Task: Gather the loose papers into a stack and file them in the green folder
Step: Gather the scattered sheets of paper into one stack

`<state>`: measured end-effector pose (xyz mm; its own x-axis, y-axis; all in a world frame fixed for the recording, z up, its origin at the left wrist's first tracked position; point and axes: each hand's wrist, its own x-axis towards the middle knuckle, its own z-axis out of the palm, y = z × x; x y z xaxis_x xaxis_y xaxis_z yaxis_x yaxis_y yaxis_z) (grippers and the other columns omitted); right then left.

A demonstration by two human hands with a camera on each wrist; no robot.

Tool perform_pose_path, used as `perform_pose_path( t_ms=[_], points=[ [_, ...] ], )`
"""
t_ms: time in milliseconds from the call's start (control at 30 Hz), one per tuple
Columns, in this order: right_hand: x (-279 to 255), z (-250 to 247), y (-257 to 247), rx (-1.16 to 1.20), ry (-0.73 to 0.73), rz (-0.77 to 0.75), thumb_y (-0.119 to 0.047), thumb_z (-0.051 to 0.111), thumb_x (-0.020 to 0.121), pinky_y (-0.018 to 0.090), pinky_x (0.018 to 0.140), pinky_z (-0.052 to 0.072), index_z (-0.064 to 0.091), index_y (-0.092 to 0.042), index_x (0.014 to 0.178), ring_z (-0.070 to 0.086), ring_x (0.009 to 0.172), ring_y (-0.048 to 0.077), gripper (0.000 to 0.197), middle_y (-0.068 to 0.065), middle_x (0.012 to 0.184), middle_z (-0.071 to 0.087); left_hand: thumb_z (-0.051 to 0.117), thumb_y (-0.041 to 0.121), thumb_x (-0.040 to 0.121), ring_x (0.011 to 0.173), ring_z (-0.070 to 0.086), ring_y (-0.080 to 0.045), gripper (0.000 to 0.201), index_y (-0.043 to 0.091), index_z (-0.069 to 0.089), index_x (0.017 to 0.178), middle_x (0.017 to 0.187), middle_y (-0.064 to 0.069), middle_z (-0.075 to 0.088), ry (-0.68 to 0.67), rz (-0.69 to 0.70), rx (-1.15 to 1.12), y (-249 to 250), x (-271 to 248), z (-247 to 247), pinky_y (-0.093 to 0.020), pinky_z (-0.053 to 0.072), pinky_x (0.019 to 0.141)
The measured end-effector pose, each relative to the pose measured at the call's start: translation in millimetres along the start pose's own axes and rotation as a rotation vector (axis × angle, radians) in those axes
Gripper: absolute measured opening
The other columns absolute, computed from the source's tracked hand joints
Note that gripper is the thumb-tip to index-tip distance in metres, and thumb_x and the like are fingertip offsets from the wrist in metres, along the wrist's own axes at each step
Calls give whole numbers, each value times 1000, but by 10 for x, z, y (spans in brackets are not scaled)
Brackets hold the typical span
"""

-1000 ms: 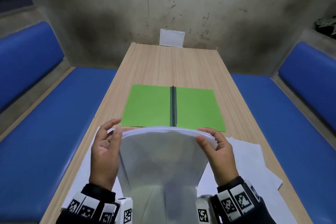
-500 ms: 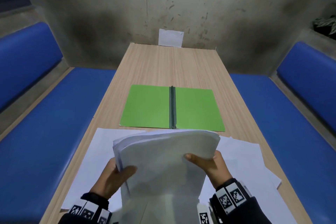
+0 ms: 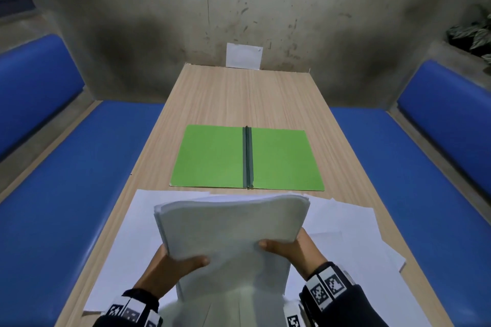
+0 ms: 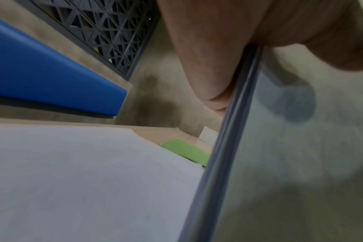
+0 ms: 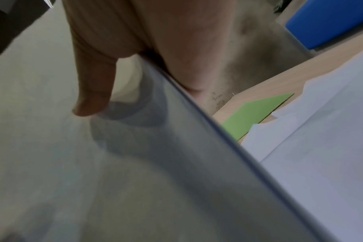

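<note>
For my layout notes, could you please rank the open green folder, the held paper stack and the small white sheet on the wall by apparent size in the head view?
1. Green folder and held paper stack: similar; the stack is nearer the camera, so unranked.
2. Small white sheet: smallest, though farthest away.

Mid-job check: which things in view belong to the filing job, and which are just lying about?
Part of the job:
- paper stack, held by left hand and right hand
- loose sheets on the table
- green folder, open flat

Just there:
- white card against the wall
- blue benches
- plant
</note>
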<state>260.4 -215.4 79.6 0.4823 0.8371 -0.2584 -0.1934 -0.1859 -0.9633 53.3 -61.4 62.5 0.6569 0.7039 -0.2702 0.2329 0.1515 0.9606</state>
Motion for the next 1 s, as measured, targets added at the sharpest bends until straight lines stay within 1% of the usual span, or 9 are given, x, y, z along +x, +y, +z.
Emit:
perform_pose_path(
  t_ms=[100,233,300,400,600,667,767,867,1000],
  points=[
    [61,-66,77,-91,-56,10,-12,80,60,20,70,55,71,-23,84,71,81,10,27,-7,81,77,71,6,77,72,66,-5,18,22,64,78,57,21,71,83,-38,2,-75,-21,53,-10,50,53],
    [301,-340,276,-677,-4,71,-13,77,71,22,90,43,56,-27,109,51,113,17,46,-1,118,58,68,14,81,84,64,-28,7,12,65,75,68,5,71,285,-103,-11,-19,14,-61,-33,48,75],
    [411,-552,373,-937,23,158,-19,76,72,28,109,32,43,-21,134,38,132,18,70,0,141,42,68,21,82,87,62,-32,18,5,62,85,78,-9,65,370,-108,-16,11,34,-178,-36,45,80],
    [492,-750,483,-1295,-56,345,-36,74,69,41,116,23,22,-27,145,21,142,20,93,-2,154,24,66,29,83,87,59,-32,32,1,59,96,90,-16,62,433,-150,-51,35,34,-387,-37,45,82],
    [450,-799,588,-1486,-15,434,-35,65,71,45,110,19,46,-36,122,38,128,20,54,-4,130,47,67,24,82,90,67,-34,21,10,63,98,99,-16,71,423,-207,-87,-210,-18,-543,-50,51,88],
    [449,-813,566,-1441,32,389,-32,61,75,43,110,16,52,-40,86,48,119,15,16,-7,112,57,66,24,83,86,67,-32,23,9,61,100,95,-14,70,394,-230,-61,-298,-24,-527,-44,54,80],
    [450,-914,499,-1303,134,343,-28,58,79,33,93,31,40,-36,57,54,91,16,30,-9,81,52,66,21,83,88,64,-32,33,1,60,109,95,-15,68,387,-258,36,-365,-22,-508,-39,51,79],
    [400,-1119,431,-1018,217,263,-14,62,80,27,65,35,41,-29,55,49,78,19,35,-7,66,46,66,18,83,92,61,-33,37,-2,58,113,101,-18,65,354,-288,73,-440,-25,-472,-39,47,84],
    [301,-1281,316,-840,181,159,4,57,81,17,60,34,45,-24,62,46,64,12,36,-6,62,49,68,18,82,95,63,-32,38,-2,60,113,105,-19,68,241,-318,69,-461,-37,-413,-40,48,87]
  ],
)
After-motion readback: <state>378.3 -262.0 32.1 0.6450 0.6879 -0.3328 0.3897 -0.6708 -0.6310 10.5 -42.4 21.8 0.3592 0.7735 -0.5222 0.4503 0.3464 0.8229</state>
